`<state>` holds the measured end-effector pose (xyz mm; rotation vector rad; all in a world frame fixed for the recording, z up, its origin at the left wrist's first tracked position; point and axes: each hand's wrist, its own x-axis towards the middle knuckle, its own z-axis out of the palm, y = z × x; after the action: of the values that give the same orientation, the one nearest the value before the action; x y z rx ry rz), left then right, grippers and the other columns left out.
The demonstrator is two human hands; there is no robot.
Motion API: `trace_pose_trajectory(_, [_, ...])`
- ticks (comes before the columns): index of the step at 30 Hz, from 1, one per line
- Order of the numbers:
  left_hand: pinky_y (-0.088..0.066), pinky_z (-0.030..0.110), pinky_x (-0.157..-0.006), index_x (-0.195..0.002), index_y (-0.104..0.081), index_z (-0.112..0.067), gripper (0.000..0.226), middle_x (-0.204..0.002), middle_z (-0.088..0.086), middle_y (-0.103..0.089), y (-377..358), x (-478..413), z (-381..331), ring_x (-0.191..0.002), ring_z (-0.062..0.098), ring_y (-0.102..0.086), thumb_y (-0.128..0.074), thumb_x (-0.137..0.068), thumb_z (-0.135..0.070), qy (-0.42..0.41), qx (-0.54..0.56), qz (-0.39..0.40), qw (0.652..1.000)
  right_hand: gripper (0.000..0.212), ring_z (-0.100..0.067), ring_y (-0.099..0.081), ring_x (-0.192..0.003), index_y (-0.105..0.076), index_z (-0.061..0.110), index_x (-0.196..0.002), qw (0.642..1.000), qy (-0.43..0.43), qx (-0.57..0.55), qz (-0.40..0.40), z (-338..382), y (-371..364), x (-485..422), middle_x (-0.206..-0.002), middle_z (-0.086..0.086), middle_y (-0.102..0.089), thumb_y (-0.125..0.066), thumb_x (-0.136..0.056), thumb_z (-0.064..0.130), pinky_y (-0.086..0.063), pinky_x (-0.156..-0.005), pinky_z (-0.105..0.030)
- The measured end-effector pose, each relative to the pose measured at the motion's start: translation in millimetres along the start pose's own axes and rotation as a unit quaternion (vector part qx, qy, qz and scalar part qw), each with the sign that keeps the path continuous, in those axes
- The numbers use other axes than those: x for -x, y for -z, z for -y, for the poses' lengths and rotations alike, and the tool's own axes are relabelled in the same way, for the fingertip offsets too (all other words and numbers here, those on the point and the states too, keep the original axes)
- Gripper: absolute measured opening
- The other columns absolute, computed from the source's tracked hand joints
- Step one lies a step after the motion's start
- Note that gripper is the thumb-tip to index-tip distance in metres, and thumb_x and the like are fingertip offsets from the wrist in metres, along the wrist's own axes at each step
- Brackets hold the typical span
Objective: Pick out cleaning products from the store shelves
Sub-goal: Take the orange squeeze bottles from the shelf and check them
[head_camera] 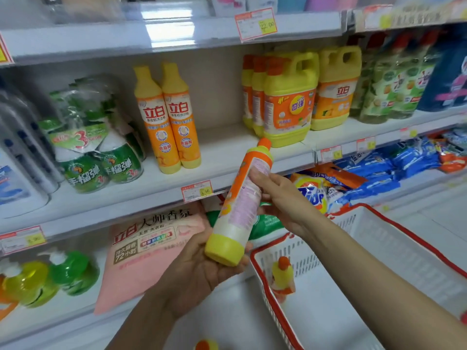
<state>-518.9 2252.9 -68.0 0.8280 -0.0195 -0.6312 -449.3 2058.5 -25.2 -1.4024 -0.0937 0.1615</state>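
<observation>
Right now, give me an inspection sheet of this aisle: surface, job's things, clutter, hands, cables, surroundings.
Surface: middle shelf, white, part bare between the products.
Job's things: orange-and-yellow bottle held tilted, cap up toward the shelf; two matching bottles upright on the shelf; basket, white with red rim, holds one small yellow bottle.
Clutter: yellow jugs, green refill packs, pink bag and blue packets on the lower shelf.
Hands: left hand cups the bottle's base; right hand grips its middle.
Cables: nothing seen.
Surroundings: price tags on the shelf edges; another shelf above.
</observation>
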Motion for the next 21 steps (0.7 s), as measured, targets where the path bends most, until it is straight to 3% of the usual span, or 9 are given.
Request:
trace_pose_trajectory(3, [-0.058,0.039,-0.08,-0.125,-0.059,0.006,0.063,-0.121,0.031,-0.061,0,2,3,-0.095,0.034,-0.07,-0.054,-0.09,-0.046,0.019,0.011,0.057,0.998,0.058,-0.009,-0.071,-0.069,-0.06,0.002,-0.118,0.999,-0.001,0.009,-0.033,1,-5,1,-0.097,-0.009,-0.071,-0.07,-0.083,0.047,-0.053,-0.055,-0.021])
trace_pose_trajectory(5, [-0.059,0.039,-0.077,-0.122,-0.063,0.004,0.057,-0.121,0.032,-0.061,-1,0,4,-0.094,0.034,-0.07,-0.042,-0.094,-0.041,0.002,-0.009,0.018,1.0,0.048,-0.011,-0.072,-0.074,-0.063,0.003,-0.117,1.0,0.006,0.008,-0.027,3,-4,3,-0.099,-0.01,-0.073,-0.066,-0.089,0.043,-0.054,-0.059,-0.021])
trace_pose_trajectory(8, [-0.059,0.043,-0.078,-0.122,-0.059,0.002,0.049,-0.116,0.026,-0.066,-5,-3,1,-0.098,0.034,-0.07,-0.056,-0.085,-0.03,-0.088,-0.1,-0.076,0.988,0.041,-0.011,-0.074,-0.088,-0.066,0.013,-0.116,1.0,-0.001,-0.012,0.003,7,-2,5,-0.103,-0.004,-0.076,-0.062,-0.091,0.046,-0.057,-0.065,-0.021])
trace_pose_trajectory(11, [-0.059,0.045,-0.081,-0.108,-0.062,-0.012,0.052,-0.104,0.008,-0.073,-16,-2,5,-0.091,0.026,-0.072,-0.085,-0.065,-0.027,-0.157,-0.296,-0.187,0.924,0.051,-0.008,-0.073,-0.086,-0.061,0.019,-0.118,1.0,-0.02,0.02,-0.009,5,-7,7,-0.105,-0.002,-0.073,-0.071,-0.08,0.05,-0.06,-0.065,-0.025])
trace_pose_trajectory(13, [-0.06,0.041,-0.072,-0.099,-0.06,-0.02,0.057,-0.085,-0.013,-0.07,-24,0,10,-0.075,0.009,-0.067,-0.089,-0.052,-0.033,-0.219,-0.408,-0.243,0.852,0.046,-0.008,-0.073,-0.079,-0.061,0.012,-0.119,0.999,-0.019,0.01,-0.027,-4,-11,7,-0.1,-0.001,-0.072,-0.075,-0.082,0.035,-0.062,-0.069,-0.03])
trace_pose_trajectory(14, [-0.059,0.037,-0.068,-0.098,-0.059,-0.023,0.058,-0.08,-0.016,-0.067,-27,1,11,-0.07,0.004,-0.062,-0.087,-0.05,-0.041,-0.238,-0.436,-0.245,0.832,0.04,-0.009,-0.073,-0.078,-0.062,0.011,-0.117,0.999,-0.018,-0.003,-0.037,-8,-10,7,-0.099,-0.001,-0.072,-0.075,-0.084,0.029,-0.062,-0.071,-0.03])
trace_pose_trajectory(15, [-0.058,0.033,-0.065,-0.097,-0.06,-0.024,0.059,-0.079,-0.015,-0.065,-30,1,8,-0.069,0.002,-0.061,-0.084,-0.049,-0.05,-0.239,-0.434,-0.236,0.836,0.033,-0.01,-0.073,-0.079,-0.063,0.011,-0.113,0.999,-0.023,-0.022,-0.04,-11,-9,6,-0.099,-0.003,-0.073,-0.074,-0.085,0.025,-0.061,-0.073,-0.032])
trace_pose_trajectory(18, [-0.059,0.032,-0.067,-0.105,-0.065,-0.023,0.062,-0.093,0.001,-0.075,-36,2,-9,-0.083,0.016,-0.073,-0.07,-0.064,-0.069,-0.103,-0.328,-0.17,0.923,0.027,-0.02,-0.073,-0.089,-0.065,0.006,-0.111,0.992,-0.06,-0.11,-0.016,-15,-4,5,-0.105,-0.013,-0.074,-0.068,-0.09,0.023,-0.061,-0.074,-0.035])
trace_pose_trajectory(21, [-0.061,0.035,-0.072,-0.112,-0.066,-0.008,0.058,-0.099,0.015,-0.075,-40,2,-12,-0.089,0.027,-0.074,-0.067,-0.071,-0.05,-0.006,-0.297,-0.119,0.947,0.026,-0.023,-0.073,-0.091,-0.068,0.004,-0.106,0.988,-0.075,-0.135,0.018,-17,-6,6,-0.104,-0.015,-0.075,-0.066,-0.091,0.024,-0.061,-0.075,-0.036])
